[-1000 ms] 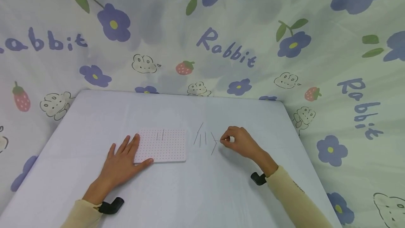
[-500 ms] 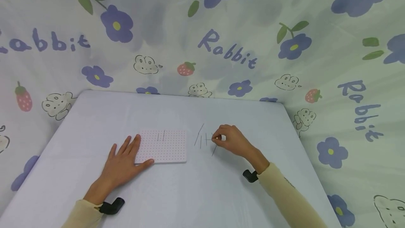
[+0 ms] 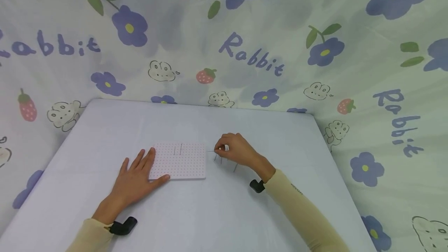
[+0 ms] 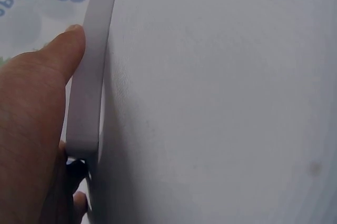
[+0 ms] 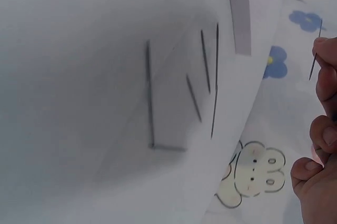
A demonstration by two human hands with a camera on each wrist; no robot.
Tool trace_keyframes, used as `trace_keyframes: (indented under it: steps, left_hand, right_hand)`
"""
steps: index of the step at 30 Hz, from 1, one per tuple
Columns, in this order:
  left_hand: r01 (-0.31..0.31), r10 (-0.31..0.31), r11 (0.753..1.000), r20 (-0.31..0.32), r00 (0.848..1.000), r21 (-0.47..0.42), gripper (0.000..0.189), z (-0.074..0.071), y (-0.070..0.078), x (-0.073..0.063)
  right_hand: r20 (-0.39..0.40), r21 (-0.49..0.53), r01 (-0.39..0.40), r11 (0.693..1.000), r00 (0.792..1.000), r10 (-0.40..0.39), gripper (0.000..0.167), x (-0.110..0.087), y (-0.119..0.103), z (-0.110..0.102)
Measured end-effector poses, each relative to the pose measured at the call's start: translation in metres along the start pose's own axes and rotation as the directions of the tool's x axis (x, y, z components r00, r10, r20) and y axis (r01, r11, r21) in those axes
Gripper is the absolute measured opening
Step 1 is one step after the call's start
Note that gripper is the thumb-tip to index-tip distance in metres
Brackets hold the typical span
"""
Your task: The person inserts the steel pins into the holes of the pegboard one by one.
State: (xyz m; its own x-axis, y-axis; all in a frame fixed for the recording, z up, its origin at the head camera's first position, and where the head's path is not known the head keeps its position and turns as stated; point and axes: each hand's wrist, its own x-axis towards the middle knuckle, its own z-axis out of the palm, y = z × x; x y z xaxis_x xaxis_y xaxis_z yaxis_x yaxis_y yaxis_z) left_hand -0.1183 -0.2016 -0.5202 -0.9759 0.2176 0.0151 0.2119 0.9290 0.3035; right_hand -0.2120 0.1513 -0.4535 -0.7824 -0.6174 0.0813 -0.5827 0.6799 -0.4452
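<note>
A white board [image 3: 189, 168] with a grid of small dots lies on the table. My left hand [image 3: 131, 184] rests at its near left corner, fingers spread straight along the left edge and thumb on the front edge. In the left wrist view the thumb [image 4: 66, 50] presses against the board's side. Two thin dark needles [image 3: 181, 149] show at the board's far part. My right hand [image 3: 239, 151] is just right of the board, pinching a needle [image 5: 320, 27] between thumb and forefinger, its tip pointing left toward the board's edge.
Several loose needles [image 5: 150, 92] of different lengths lie on the white tablecloth [image 3: 224, 213] right of the board, partly under my right hand in the head view. A patterned curtain [image 3: 175, 18] with flowers and rabbits surrounds the table at the back and sides.
My right hand has moved left with the pinched needle, over the loose needles to near the board's right edge. The left hand has stayed on the board.
</note>
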Motion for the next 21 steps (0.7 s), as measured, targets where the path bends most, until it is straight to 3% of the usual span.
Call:
trace_keyframes:
  steps: [10, 21]
  left_hand:
    - [0.003, -0.003, 1.000, 0.017, 1.000, 0.006, 0.112, -0.001, 0.001, -0.001]
    - [0.002, -0.002, 1.000, 0.022, 1.000, 0.010, 0.112, -0.004, 0.004, 0.000]
  right_hand:
    - [0.078, -0.063, 0.047, 0.997, 0.996, -0.042, 0.007, 0.032, -0.030, 0.018]
    - [0.117, -0.079, 0.085, 0.993, 0.990, -0.076, 0.007, 0.051, -0.051, 0.025]
